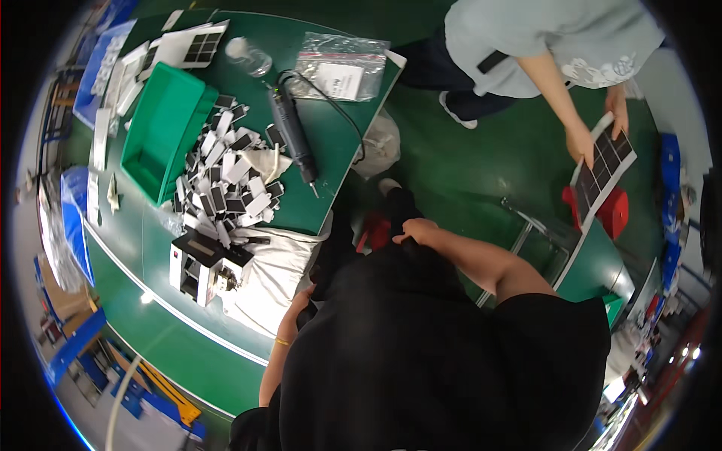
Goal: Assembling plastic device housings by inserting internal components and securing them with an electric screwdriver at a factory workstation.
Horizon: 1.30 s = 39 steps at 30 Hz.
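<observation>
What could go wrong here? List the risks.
1. The electric screwdriver lies with its tip near the table's edge; a tug on its cord could pull it off.
2. The heap of small black-and-white parts spreads toward the same edge and may spill.
3. Both hands, left and right, are off the table, away from the work.
</observation>
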Tool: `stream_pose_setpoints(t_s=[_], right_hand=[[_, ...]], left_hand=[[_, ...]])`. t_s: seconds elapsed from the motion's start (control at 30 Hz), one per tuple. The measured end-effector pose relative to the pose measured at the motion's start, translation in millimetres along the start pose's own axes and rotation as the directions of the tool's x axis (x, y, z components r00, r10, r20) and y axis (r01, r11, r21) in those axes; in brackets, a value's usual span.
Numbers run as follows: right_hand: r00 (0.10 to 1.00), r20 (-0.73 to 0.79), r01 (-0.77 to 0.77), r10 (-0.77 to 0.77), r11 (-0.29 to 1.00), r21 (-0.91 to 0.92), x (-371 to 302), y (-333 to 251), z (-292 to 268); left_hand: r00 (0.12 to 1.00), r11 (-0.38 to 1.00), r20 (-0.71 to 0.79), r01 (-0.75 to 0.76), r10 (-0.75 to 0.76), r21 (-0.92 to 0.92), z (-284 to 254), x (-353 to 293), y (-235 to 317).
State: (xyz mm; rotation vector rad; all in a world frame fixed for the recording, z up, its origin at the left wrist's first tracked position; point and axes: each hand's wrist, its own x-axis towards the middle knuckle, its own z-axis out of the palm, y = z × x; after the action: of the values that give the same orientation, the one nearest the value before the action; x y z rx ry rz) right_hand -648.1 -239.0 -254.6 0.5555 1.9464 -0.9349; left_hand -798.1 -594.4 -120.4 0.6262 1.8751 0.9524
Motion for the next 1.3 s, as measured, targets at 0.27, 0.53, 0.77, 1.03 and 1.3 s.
stream_pose_setpoints(t_s=[0.27,0.53,0.77,1.03,1.3], right_hand=[[0.75,0.282,0.584,-0.598,0.799,0.139,-6,58,45],[0.872,-0.032,0.468,-0.488,0.814,0.344,87,132,217],[0.897,0.201,0.281,-0.394,0.858,0.431,36,-19,84],[0.922,0.312,0.126,-0.227,0.942,0.312,46,-15,97],[0.96,0.254,0.099,-0.119,0.991,0.088,55,-37,110]], left_hand=[[0.942,0.845,0.129,0.336,-0.311,-0.417,2,10,46],[0.942,0.933,0.216,-0.301,0.258,0.197,48,53,-54],[0.972,0.863,0.221,-0.042,-0.082,0.504,56,39,-170],[0.921,0.723,0.255,0.04,-0.295,0.69,82,36,-243],[0.896,0.67,0.242,0.08,-0.373,0.738,102,64,-235]])
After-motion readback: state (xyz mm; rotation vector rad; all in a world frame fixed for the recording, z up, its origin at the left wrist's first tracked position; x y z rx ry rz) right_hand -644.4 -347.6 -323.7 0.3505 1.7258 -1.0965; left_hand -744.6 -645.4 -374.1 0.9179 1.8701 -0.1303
